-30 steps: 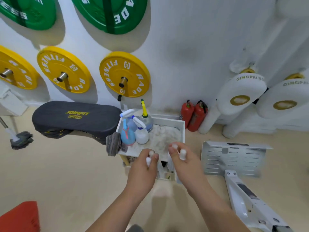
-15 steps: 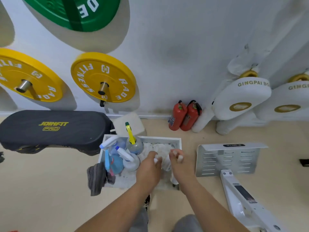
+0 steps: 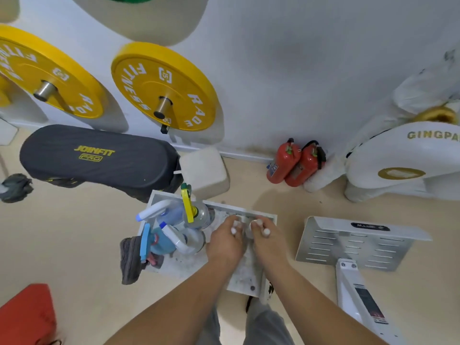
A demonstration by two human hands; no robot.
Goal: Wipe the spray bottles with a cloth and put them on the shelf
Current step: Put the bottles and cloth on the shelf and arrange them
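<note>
A white shelf tray [image 3: 270, 217] stands on the floor. Several spray bottles crowd its left part: one with a yellow trigger [image 3: 188, 207], a blue one [image 3: 159, 241] and a clear one with a white head [image 3: 185, 241]. A grey cloth [image 3: 129, 260] hangs over the tray's left edge. My left hand [image 3: 224, 242] and my right hand [image 3: 267, 241] meet over the tray's right part with bent fingers. They close on a small pale object [image 3: 247, 231] between them. It is mostly hidden and I cannot tell what it is.
A black padded bench [image 3: 99, 158] and a beige block [image 3: 204, 170] stand behind the tray. Two red fire extinguishers [image 3: 293, 163] lean at the wall. A white slotted machine base [image 3: 356, 242] lies to the right. Yellow weight plates [image 3: 164, 88] hang on the wall.
My view has dropped closer to the tray. Both hands have moved forward and down, from in front of the tray to over its right part.
</note>
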